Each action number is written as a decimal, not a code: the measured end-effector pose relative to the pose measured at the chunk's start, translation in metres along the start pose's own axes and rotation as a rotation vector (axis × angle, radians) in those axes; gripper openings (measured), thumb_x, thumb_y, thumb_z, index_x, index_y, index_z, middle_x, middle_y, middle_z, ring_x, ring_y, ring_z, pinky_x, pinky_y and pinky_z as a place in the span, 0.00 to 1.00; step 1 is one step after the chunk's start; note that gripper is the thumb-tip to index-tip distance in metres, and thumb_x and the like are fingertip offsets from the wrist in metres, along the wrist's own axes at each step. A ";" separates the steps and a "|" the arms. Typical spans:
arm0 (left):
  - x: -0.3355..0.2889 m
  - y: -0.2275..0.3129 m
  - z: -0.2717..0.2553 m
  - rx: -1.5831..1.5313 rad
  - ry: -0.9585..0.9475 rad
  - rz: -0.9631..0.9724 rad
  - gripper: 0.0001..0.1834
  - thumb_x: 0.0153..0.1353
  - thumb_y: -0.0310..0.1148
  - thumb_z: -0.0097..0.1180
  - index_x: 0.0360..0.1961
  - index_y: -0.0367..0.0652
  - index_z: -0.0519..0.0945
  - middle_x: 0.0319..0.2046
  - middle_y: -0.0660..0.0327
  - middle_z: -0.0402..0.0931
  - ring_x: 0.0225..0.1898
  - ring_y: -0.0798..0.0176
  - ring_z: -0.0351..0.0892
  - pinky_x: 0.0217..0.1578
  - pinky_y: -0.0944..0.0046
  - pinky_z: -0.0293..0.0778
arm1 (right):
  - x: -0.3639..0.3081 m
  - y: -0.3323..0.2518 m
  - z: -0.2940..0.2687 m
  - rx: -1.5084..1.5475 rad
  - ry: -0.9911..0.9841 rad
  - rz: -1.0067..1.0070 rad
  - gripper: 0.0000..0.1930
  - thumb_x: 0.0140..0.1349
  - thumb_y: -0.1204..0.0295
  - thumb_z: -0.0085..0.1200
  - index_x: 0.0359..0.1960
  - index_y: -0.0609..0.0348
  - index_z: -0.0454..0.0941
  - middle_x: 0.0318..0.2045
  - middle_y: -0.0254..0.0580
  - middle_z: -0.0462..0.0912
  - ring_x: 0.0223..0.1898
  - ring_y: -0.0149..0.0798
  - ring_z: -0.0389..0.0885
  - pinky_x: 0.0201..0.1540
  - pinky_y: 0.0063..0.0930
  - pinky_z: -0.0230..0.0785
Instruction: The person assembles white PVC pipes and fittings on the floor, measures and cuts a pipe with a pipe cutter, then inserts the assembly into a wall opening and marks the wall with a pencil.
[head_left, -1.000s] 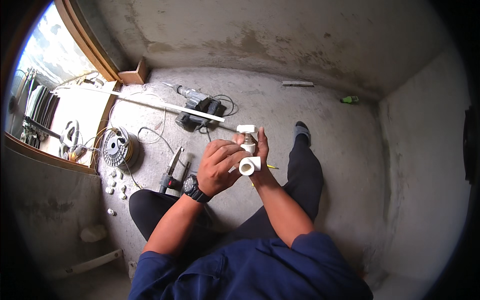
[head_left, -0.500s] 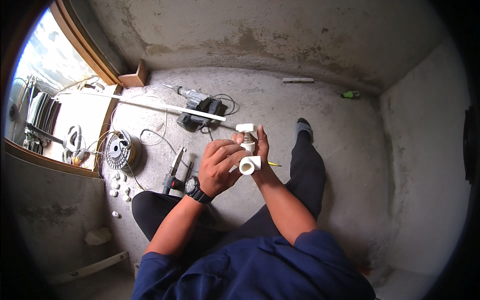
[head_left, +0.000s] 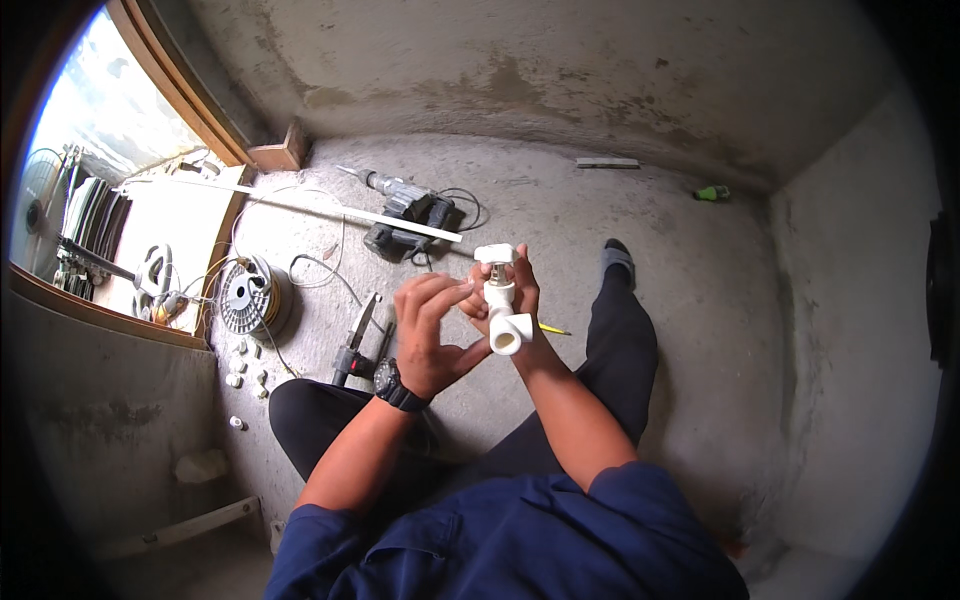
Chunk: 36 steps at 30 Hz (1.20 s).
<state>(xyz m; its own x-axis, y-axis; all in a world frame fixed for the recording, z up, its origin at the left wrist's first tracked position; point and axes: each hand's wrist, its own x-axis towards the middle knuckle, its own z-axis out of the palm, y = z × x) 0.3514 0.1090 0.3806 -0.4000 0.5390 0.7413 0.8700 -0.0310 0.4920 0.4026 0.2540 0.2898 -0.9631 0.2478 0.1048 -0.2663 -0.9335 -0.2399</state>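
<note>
A white plastic pipe valve [head_left: 499, 296] with a square-looking white handle and a clear or metallic neck is held up in front of me. At its near end sits a white elbow fitting [head_left: 511, 334], its round opening facing me. My right hand [head_left: 527, 287] grips the valve from behind and its right side, with part of the fingers hidden by it. Just left of the valve, my left hand [head_left: 430, 325] has its fingers lifted and spread from the thumb. The thumb tip reaches close to the elbow; whether it touches, I cannot tell.
On the floor to the left lie a rotary hammer drill [head_left: 405, 212], a long white pipe [head_left: 380, 217], a cable reel [head_left: 250, 298], a tool with a long jaw or blade [head_left: 362, 330] and several small white fittings [head_left: 240, 365]. A green bottle [head_left: 711, 193] lies near the far right corner.
My left hand's fingers have come off the valve and moved slightly left, opening. The right hand keeps hold of the valve, and more of its body now shows.
</note>
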 end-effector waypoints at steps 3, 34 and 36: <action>0.003 -0.007 -0.006 0.111 0.027 0.097 0.29 0.34 0.34 0.82 0.40 0.49 0.80 0.39 0.62 0.75 0.45 0.53 0.75 0.50 0.51 0.71 | 0.004 0.002 -0.001 -0.038 0.028 -0.051 0.35 0.72 0.33 0.34 0.37 0.52 0.80 0.21 0.33 0.69 0.19 0.33 0.62 0.24 0.31 0.54; -0.004 -0.028 0.002 0.064 -0.179 0.124 0.26 0.43 0.30 0.73 0.48 0.49 0.84 0.44 0.62 0.80 0.49 0.51 0.76 0.52 0.51 0.71 | 0.005 0.001 -0.011 -0.186 0.269 -0.045 0.23 0.79 0.48 0.38 0.37 0.54 0.73 0.26 0.34 0.76 0.27 0.32 0.75 0.32 0.30 0.71; -0.005 -0.029 0.003 0.057 -0.176 0.124 0.26 0.43 0.30 0.73 0.48 0.49 0.84 0.44 0.62 0.80 0.50 0.51 0.77 0.52 0.51 0.71 | 0.006 0.002 -0.011 -0.215 0.270 -0.070 0.25 0.77 0.45 0.40 0.35 0.54 0.74 0.24 0.34 0.75 0.24 0.32 0.74 0.27 0.30 0.71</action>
<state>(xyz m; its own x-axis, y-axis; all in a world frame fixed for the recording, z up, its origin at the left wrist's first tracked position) 0.3293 0.1095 0.3610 -0.2368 0.6730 0.7007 0.9263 -0.0612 0.3718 0.3961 0.2566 0.2797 -0.9103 0.3951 -0.1237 -0.3060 -0.8433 -0.4418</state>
